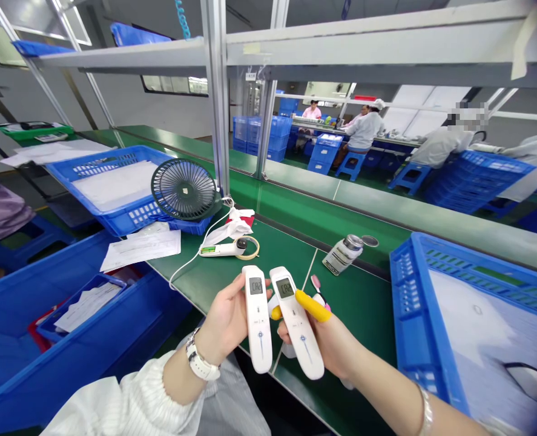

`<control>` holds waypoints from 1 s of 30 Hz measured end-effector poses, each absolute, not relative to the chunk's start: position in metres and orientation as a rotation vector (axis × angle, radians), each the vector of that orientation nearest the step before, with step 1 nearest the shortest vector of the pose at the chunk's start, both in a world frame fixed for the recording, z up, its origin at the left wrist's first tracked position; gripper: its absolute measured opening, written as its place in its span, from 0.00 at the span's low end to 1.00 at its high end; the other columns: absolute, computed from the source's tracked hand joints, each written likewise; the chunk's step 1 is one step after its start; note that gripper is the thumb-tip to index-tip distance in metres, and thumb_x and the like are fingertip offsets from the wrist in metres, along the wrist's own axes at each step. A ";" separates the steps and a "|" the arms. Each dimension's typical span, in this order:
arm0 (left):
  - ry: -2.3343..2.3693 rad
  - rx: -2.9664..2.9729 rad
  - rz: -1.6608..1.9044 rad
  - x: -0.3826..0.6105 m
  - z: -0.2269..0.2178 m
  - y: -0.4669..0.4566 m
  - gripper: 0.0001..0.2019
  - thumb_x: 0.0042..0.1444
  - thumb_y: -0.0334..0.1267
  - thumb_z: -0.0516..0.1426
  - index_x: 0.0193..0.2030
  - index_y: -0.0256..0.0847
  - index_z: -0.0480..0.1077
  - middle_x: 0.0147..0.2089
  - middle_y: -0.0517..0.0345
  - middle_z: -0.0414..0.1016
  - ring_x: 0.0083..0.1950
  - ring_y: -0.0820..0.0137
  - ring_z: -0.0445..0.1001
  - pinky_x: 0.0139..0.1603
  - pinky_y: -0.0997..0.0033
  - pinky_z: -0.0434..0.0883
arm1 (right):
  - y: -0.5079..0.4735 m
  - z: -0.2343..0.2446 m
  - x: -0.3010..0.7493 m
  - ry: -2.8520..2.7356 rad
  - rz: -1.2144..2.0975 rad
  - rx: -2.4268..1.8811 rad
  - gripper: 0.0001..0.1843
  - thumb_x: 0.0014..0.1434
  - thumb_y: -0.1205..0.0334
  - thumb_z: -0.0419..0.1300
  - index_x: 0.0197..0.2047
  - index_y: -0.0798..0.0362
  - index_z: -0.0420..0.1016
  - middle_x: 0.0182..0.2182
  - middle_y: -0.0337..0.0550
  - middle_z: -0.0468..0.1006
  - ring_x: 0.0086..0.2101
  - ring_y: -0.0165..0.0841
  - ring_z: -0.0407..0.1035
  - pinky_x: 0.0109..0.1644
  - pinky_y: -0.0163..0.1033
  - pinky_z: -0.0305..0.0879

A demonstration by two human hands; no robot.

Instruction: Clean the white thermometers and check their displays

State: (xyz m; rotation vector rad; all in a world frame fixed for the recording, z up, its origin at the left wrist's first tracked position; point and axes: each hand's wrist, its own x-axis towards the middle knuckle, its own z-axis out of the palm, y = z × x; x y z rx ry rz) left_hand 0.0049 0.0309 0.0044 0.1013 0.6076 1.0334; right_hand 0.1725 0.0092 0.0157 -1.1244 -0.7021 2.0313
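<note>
My left hand is closed around a white infrared thermometer, its small grey screen facing me and lit with characters. In my right hand is a second white thermometer, tilted, with similar characters on its screen. Yellow finger cots cover the thumb and a fingertip of that hand. The two thermometers are side by side over the bench edge, their tops close together. Behind my right hand, a pink-tipped item is partly hidden.
On the green bench are another thermometer, a tape roll, a dark fan and a metal-topped bottle. Blue crates stand left and right. A large blue bin sits lower left. Several people work beyond.
</note>
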 end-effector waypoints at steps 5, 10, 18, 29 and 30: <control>0.584 0.075 0.993 0.006 0.004 0.032 0.13 0.62 0.39 0.48 0.40 0.30 0.68 0.33 0.50 0.76 0.33 0.66 0.76 0.35 0.67 0.70 | 0.006 0.011 0.177 -1.007 1.917 -1.056 0.27 0.45 0.38 0.61 0.34 0.54 0.65 0.14 0.39 0.72 0.17 0.27 0.63 0.24 0.32 0.59; 0.486 0.074 0.936 0.012 0.006 0.032 0.14 0.62 0.39 0.48 0.37 0.31 0.69 0.31 0.50 0.75 0.32 0.66 0.75 0.38 0.65 0.70 | 0.004 0.009 0.180 -1.294 1.946 -0.911 0.35 0.43 0.41 0.65 0.46 0.54 0.59 0.15 0.36 0.72 0.16 0.26 0.63 0.23 0.32 0.60; 0.594 0.021 0.899 0.010 0.005 0.034 0.12 0.59 0.40 0.51 0.38 0.31 0.70 0.32 0.48 0.77 0.32 0.66 0.76 0.36 0.68 0.71 | -0.004 0.027 0.178 -1.551 2.141 -0.919 0.23 0.47 0.57 0.67 0.45 0.54 0.66 0.27 0.35 0.70 0.24 0.24 0.68 0.27 0.29 0.66; 0.614 0.023 0.960 -0.003 0.007 0.040 0.14 0.62 0.38 0.48 0.39 0.28 0.69 0.32 0.48 0.76 0.33 0.67 0.76 0.39 0.68 0.72 | 0.003 0.026 0.180 -1.487 2.251 -0.769 0.29 0.44 0.40 0.64 0.38 0.56 0.66 0.21 0.38 0.73 0.17 0.23 0.64 0.22 0.27 0.60; 0.604 0.028 0.964 -0.004 0.006 0.040 0.13 0.61 0.37 0.48 0.38 0.28 0.69 0.32 0.48 0.76 0.34 0.67 0.76 0.40 0.67 0.72 | 0.003 0.024 0.180 -1.454 2.194 -0.801 0.30 0.43 0.37 0.63 0.37 0.56 0.65 0.18 0.37 0.72 0.16 0.24 0.64 0.22 0.28 0.61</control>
